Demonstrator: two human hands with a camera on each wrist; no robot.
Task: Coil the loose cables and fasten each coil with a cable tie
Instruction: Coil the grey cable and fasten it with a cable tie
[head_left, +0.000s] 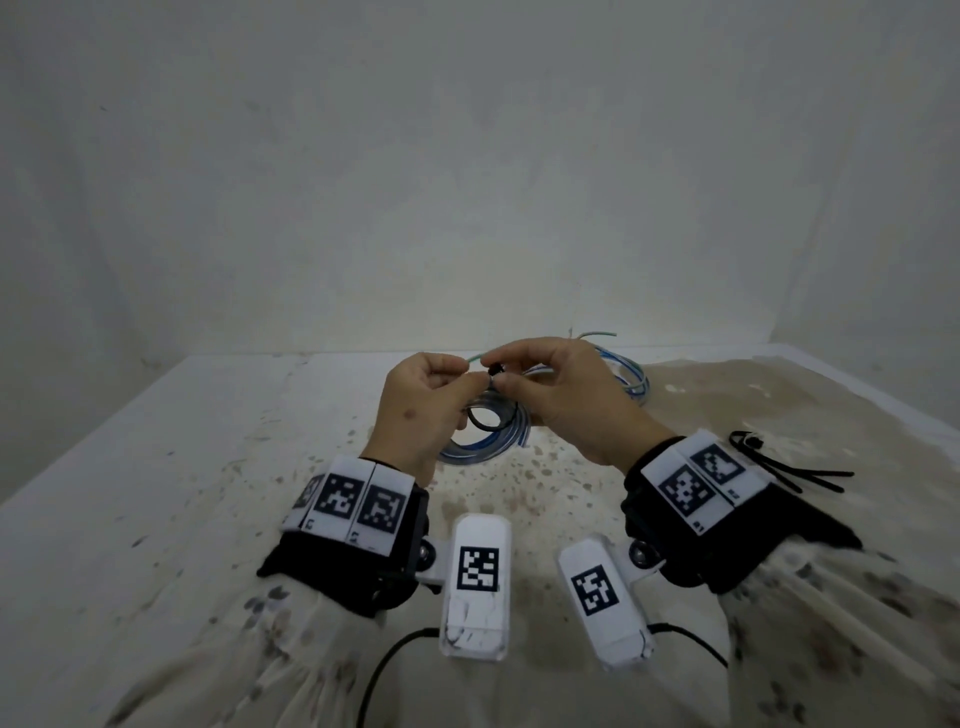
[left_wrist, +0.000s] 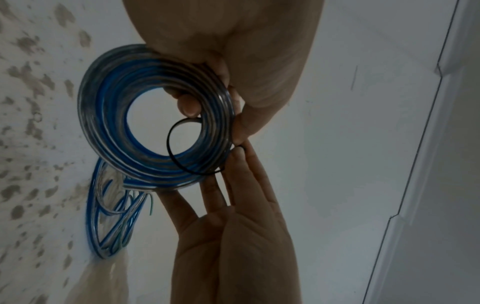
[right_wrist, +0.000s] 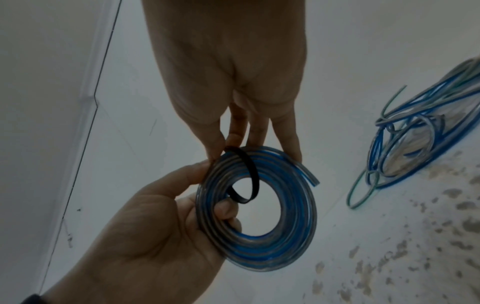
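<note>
A flat coil of blue and clear cable (head_left: 485, 439) hangs above the table between both hands. My left hand (head_left: 465, 384) grips the coil's top edge, with one finger (left_wrist: 187, 106) through its hole. A black cable tie (right_wrist: 247, 164) is looped loosely round one side of the coil (right_wrist: 298, 216). My right hand (head_left: 497, 375) pinches the tie at its small black head (head_left: 494, 370), just above the coil. In the left wrist view the tie's loop (left_wrist: 174, 158) stands wide and slack round the coil (left_wrist: 103, 115).
A loose tangle of blue, clear and green cables (head_left: 631, 376) lies on the table behind my right hand. A few spare black cable ties (head_left: 779, 462) lie to the right. The white table (head_left: 156, 467) is speckled with brown stains; a wall stands close behind.
</note>
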